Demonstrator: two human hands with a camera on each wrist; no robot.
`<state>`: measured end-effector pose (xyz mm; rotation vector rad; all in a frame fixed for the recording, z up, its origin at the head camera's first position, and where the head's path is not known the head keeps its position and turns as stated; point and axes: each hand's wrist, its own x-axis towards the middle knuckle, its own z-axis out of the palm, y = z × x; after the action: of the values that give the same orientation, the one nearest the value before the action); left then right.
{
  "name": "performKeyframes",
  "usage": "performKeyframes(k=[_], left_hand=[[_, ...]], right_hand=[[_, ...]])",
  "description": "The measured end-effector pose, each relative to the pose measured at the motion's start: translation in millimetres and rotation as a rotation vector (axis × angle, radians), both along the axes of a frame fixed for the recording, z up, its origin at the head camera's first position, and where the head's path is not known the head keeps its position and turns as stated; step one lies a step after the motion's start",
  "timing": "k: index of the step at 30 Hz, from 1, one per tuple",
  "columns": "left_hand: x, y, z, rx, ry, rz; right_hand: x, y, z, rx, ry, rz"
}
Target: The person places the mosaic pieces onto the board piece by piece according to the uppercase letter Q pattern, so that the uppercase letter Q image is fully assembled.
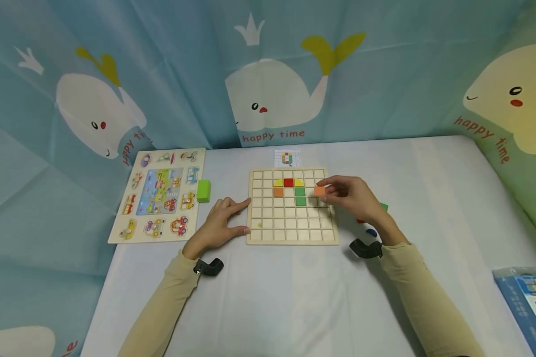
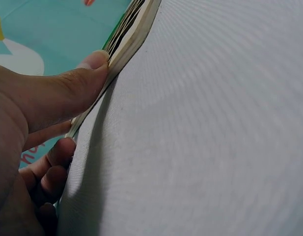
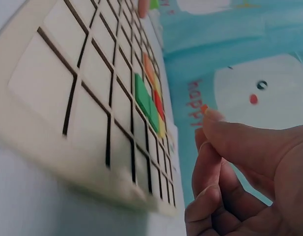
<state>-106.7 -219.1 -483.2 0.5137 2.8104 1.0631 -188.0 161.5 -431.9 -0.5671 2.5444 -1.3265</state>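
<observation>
My right hand [image 1: 351,196] pinches an orange square tile [image 1: 319,191] between thumb and fingers, over the right side of a wooden grid board [image 1: 268,237]. In the right wrist view only a small corner of that orange tile [image 3: 205,109] shows past the thumb. The left hand [image 1: 219,221] touches the board's left edge with thumb and index finger stretched out; its thumb [image 2: 75,86] lies against the wooden rim in the left wrist view. On the grid sit a red square [image 1: 288,182] between two yellow pieces [image 1: 278,183], another orange square [image 1: 279,192] and two green squares [image 1: 300,201].
A small pattern card [image 1: 287,158] lies behind the board. To the left are a vehicle puzzle board [image 1: 129,196] and a green block [image 1: 203,191]. Loose pieces, including a blue one [image 1: 371,232], lie partly under the right wrist. A blue package [image 1: 520,302] stands at the right edge.
</observation>
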Motion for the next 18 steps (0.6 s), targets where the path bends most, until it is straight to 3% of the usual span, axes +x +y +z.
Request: performKeyframes(k=[5, 18], left_hand=[[-1.1, 0.2, 0.2, 0.006, 0.001, 0.000], [-0.7, -0.5, 0.9, 0.009, 0.004, 0.009]], right_hand=[[-2.9, -21.6, -3.1, 0.014, 0.007, 0.065], [-4.2, -68.9, -9.9, 0.065, 0.153, 0.194]])
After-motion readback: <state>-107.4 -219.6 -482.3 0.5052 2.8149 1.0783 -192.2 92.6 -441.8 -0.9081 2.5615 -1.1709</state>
